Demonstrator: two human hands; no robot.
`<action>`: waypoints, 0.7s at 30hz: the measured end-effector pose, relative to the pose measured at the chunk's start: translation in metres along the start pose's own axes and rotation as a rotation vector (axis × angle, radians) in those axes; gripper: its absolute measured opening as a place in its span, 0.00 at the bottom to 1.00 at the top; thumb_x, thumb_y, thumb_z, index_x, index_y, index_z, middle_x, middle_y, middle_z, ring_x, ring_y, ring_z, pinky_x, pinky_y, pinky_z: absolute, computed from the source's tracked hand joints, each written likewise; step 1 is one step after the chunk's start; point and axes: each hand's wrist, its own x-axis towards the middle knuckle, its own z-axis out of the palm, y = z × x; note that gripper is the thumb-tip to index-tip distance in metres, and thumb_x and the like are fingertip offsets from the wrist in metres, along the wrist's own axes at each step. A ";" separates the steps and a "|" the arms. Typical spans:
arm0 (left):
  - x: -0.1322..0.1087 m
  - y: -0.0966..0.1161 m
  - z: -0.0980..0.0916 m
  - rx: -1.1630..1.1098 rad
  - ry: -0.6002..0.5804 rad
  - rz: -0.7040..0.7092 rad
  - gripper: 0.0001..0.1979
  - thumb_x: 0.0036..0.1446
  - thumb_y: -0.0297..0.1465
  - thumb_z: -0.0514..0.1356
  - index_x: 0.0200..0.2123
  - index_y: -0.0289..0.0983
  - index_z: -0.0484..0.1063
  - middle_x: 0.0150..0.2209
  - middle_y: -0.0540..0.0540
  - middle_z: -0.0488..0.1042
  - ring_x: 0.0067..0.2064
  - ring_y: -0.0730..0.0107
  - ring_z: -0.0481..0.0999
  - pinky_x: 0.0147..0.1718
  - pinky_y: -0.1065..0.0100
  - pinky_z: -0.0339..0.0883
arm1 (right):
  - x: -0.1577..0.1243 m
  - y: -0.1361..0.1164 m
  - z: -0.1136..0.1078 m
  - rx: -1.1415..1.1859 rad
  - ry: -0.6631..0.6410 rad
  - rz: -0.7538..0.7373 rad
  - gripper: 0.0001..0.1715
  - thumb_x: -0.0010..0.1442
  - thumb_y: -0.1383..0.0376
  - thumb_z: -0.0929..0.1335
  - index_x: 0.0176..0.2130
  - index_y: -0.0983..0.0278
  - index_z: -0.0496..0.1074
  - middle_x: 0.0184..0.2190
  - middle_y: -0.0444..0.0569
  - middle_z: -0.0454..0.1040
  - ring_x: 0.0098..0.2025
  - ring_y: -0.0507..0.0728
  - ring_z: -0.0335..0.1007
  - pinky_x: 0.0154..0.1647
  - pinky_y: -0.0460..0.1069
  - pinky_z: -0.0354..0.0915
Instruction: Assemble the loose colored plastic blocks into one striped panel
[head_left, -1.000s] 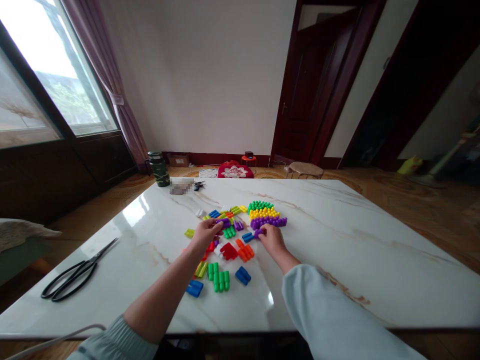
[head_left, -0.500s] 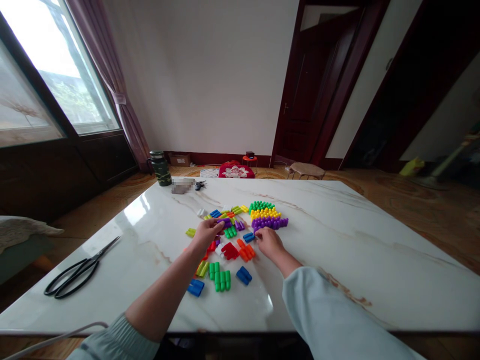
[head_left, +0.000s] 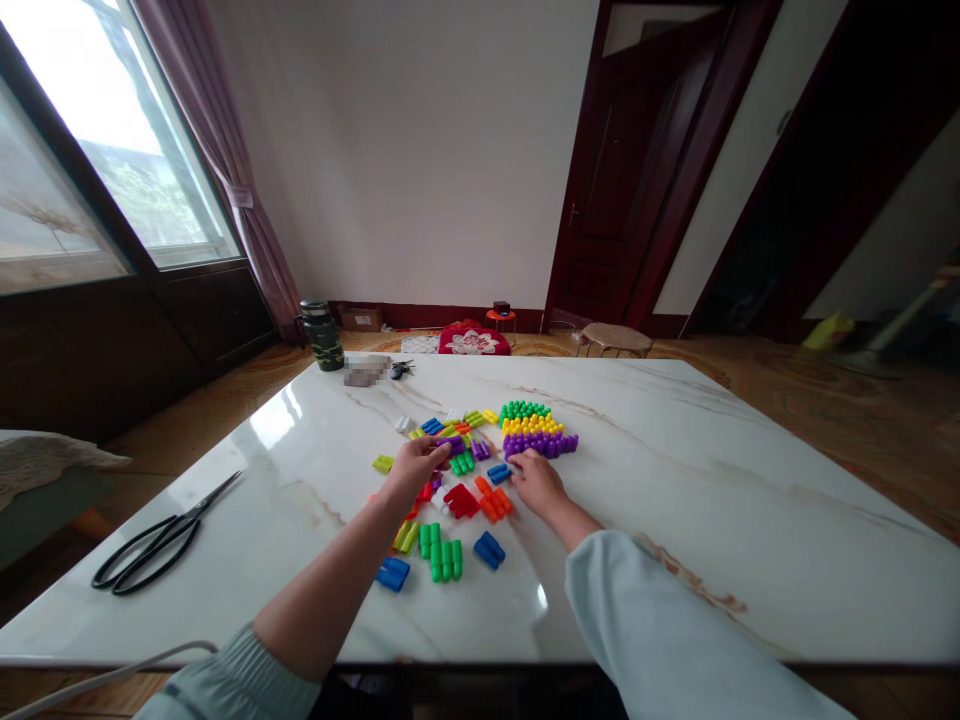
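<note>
My left hand (head_left: 414, 472) is closed, thumb and fingers pinching a purple toy block (head_left: 451, 445) over the loose pile. My right hand (head_left: 540, 484) is curled at the near left end of a row of purple blocks (head_left: 541, 444); whatever its fingertips hold, if anything, is hidden. Behind that row lie a yellow row (head_left: 532, 426) and a green row (head_left: 525, 410). A blue block (head_left: 499, 474) lies just left of my right fingertips. Between my hands are a green block (head_left: 462, 463), a red block (head_left: 460, 501) and orange blocks (head_left: 494, 499).
Nearer me on the marble-patterned table (head_left: 675, 480) lie green blocks (head_left: 446, 560) and blue blocks (head_left: 490, 550). Black-handled scissors (head_left: 165, 540) rest at the left. A camouflage flask (head_left: 322, 336) and keys (head_left: 402, 369) are at the far left edge. A cable (head_left: 112, 675) crosses the front left corner.
Both hands stay almost in place. A little purple that showed right at my right fingertips no longer shows there. The whole view has shifted very slightly.
</note>
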 end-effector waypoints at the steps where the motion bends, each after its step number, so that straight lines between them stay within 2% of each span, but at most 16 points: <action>1: 0.000 0.000 0.000 0.000 -0.003 -0.002 0.26 0.37 0.43 0.70 0.37 0.32 0.74 0.23 0.49 0.73 0.27 0.71 0.74 0.23 0.74 0.64 | 0.000 0.000 0.000 -0.002 0.002 0.001 0.22 0.55 0.73 0.65 0.49 0.62 0.74 0.46 0.52 0.72 0.48 0.56 0.70 0.48 0.46 0.63; 5: 0.002 -0.003 0.001 0.017 -0.030 0.000 0.21 0.41 0.38 0.69 0.37 0.32 0.74 0.23 0.49 0.73 0.27 0.71 0.74 0.25 0.73 0.66 | 0.000 -0.001 0.000 -0.008 0.001 0.010 0.21 0.55 0.72 0.66 0.49 0.62 0.74 0.46 0.52 0.72 0.48 0.56 0.70 0.48 0.46 0.62; 8: 0.005 -0.008 0.003 0.068 -0.081 0.013 0.18 0.43 0.33 0.67 0.38 0.32 0.74 0.24 0.49 0.73 0.27 0.71 0.75 0.25 0.71 0.67 | 0.000 -0.005 -0.004 0.022 0.013 0.040 0.17 0.55 0.71 0.66 0.44 0.63 0.76 0.44 0.52 0.74 0.45 0.57 0.71 0.46 0.47 0.64; 10: 0.007 -0.011 0.003 0.153 -0.101 0.048 0.17 0.44 0.31 0.65 0.40 0.32 0.74 0.24 0.49 0.73 0.27 0.70 0.74 0.25 0.71 0.67 | 0.000 -0.012 -0.008 0.092 0.066 0.050 0.13 0.55 0.70 0.66 0.40 0.64 0.77 0.40 0.51 0.75 0.44 0.56 0.72 0.45 0.47 0.64; 14: 0.005 -0.012 0.004 0.470 -0.134 0.253 0.13 0.46 0.29 0.61 0.37 0.33 0.77 0.22 0.50 0.73 0.26 0.71 0.72 0.25 0.72 0.64 | -0.001 -0.035 -0.017 0.308 0.169 -0.060 0.12 0.54 0.68 0.69 0.40 0.64 0.75 0.39 0.49 0.76 0.36 0.53 0.72 0.40 0.46 0.66; 17: -0.001 -0.008 0.006 0.674 -0.138 0.395 0.11 0.46 0.30 0.60 0.33 0.34 0.79 0.22 0.50 0.73 0.25 0.72 0.70 0.25 0.72 0.60 | -0.006 -0.053 -0.020 0.350 0.148 -0.178 0.15 0.50 0.71 0.71 0.40 0.62 0.75 0.37 0.46 0.76 0.30 0.51 0.69 0.38 0.46 0.66; 21: -0.008 -0.004 0.009 0.707 -0.137 0.467 0.11 0.46 0.31 0.61 0.33 0.34 0.79 0.24 0.50 0.75 0.26 0.72 0.71 0.27 0.72 0.61 | -0.011 -0.065 -0.020 0.299 0.108 -0.242 0.11 0.50 0.73 0.70 0.34 0.61 0.77 0.33 0.45 0.76 0.31 0.52 0.69 0.35 0.45 0.64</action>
